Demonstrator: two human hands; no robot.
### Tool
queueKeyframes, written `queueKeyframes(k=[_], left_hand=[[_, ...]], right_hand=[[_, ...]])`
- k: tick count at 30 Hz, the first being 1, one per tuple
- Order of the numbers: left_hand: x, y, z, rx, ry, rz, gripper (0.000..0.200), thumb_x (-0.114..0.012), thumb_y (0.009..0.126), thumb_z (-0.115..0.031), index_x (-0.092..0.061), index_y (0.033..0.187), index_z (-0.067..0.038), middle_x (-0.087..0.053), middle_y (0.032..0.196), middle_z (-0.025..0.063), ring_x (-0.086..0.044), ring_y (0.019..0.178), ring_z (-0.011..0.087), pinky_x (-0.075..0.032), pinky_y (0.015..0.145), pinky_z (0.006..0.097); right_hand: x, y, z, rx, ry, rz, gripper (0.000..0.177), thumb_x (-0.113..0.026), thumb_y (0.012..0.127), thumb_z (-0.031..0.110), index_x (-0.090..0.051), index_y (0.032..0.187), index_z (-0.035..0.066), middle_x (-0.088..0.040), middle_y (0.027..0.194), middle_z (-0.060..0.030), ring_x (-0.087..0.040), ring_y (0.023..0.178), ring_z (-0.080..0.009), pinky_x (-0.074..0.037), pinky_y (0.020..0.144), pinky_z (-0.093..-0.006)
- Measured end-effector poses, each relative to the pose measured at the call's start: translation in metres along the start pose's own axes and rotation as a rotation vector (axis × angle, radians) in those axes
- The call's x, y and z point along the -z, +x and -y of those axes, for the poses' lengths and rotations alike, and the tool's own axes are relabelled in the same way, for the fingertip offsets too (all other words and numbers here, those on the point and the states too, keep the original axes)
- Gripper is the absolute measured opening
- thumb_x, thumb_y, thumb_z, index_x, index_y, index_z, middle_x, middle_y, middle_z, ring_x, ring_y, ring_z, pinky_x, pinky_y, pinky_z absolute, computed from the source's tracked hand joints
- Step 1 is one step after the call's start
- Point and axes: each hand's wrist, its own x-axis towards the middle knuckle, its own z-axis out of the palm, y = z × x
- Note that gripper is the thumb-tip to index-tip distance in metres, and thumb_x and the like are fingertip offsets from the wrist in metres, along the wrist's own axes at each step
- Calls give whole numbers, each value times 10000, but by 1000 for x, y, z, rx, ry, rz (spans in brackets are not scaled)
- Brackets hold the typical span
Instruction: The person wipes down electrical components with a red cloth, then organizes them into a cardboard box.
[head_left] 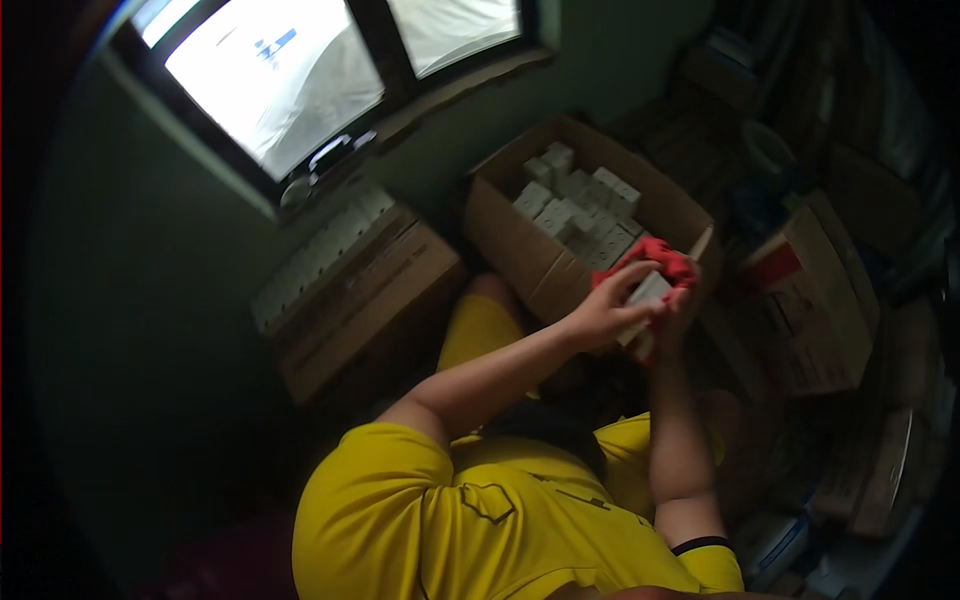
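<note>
Over the near corner of an open cardboard box (pixel 520 250), both of my hands meet around a small white rectangular block (pixel 650 290). My left hand (pixel 607 308) grips it from the left, thumb and fingers on its sides. A bunched red cloth (pixel 655 250) lies behind and around the block. My right hand (pixel 680 305) is closed on the cloth from the right, its fingers partly hidden by it. Inside the box are several similar white blocks (pixel 605 185), some with small dark holes.
To the left, a second cardboard box (pixel 370 310) carries a row of white pieces (pixel 325 255) beneath the window (pixel 290 80). A carton with a red patch (pixel 810 300) stands at right. More cardboard and clutter lie in the dim right side.
</note>
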Motion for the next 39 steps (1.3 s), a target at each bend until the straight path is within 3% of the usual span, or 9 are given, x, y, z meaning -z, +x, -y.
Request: queueKeyframes(k=[4,7,9,15,17,20,24,32,39], left_hand=[[10,-14,-26,68,224,97,809,-844,777,-222,-425,1445,-44,-565,1246,106,-550,1108,159,-453,954,311],[34,-24,-24,-194,576,57,767,-810,791,-201,-437,1444,-54,-563,1285,120,-536,1152,177,-420,1014,336],[52,-35,-29,-82,110,-30,713,-747,813,-182,-439,1441,-42,-542,1291,78,-527,1185,197,-387,1056,352],[183,-110,-99,-176,404,-765,410,-554,914,-260,-400,1217,-29,-516,1041,136,-556,898,221,-519,788,385],[253,-160,-106,-122,576,-933,528,-515,945,-348,-435,1294,40,-567,1118,185,-578,989,235,-516,832,368],[262,-222,-165,102,873,-1218,695,-503,975,-434,-412,1394,113,-593,1251,263,-601,1122,280,-503,910,384],[345,-320,-174,62,1169,-1600,627,-491,1006,-436,-465,1391,58,-585,1306,270,-628,1135,352,-486,948,434],[415,-429,-207,550,1089,-1880,438,-424,1042,-319,-619,1238,20,-672,1115,210,-648,984,407,-496,833,473],[425,-470,-196,642,1248,-1779,414,-453,1021,-305,-683,1074,36,-692,1033,233,-664,975,392,-491,819,477]], right_hand=[[-7,4,28,-247,131,-150,620,-578,951,552,-544,1258,15,-606,1106,-104,-605,1002,-205,-479,901,-366],[-9,13,17,-296,36,-293,548,-594,969,481,-555,1256,16,-611,1124,-113,-611,1001,-203,-485,885,-355],[15,18,-4,-329,-65,-315,530,-595,975,465,-560,1262,21,-610,1164,-115,-599,1027,-185,-484,887,-350],[18,18,27,-694,385,-434,573,-484,997,531,-474,1333,67,-572,1245,-103,-611,1086,-254,-505,933,-440],[78,20,-18,-526,303,-113,578,-489,997,520,-460,1362,73,-549,1297,-123,-596,1130,-270,-500,956,-434],[71,27,-22,-542,115,-393,578,-485,1002,503,-452,1372,59,-540,1309,-137,-592,1141,-271,-501,961,-411],[71,27,-25,-601,217,-368,564,-486,1006,488,-473,1335,31,-582,1249,-123,-626,1080,-267,-523,918,-400],[52,19,-18,-688,229,-387,557,-491,998,504,-486,1323,52,-595,1237,-134,-637,1070,-291,-535,895,-430],[63,10,-19,-813,198,-412,648,-457,952,635,-475,1350,123,-592,1252,-127,-632,1033,-346,-549,743,-539]])
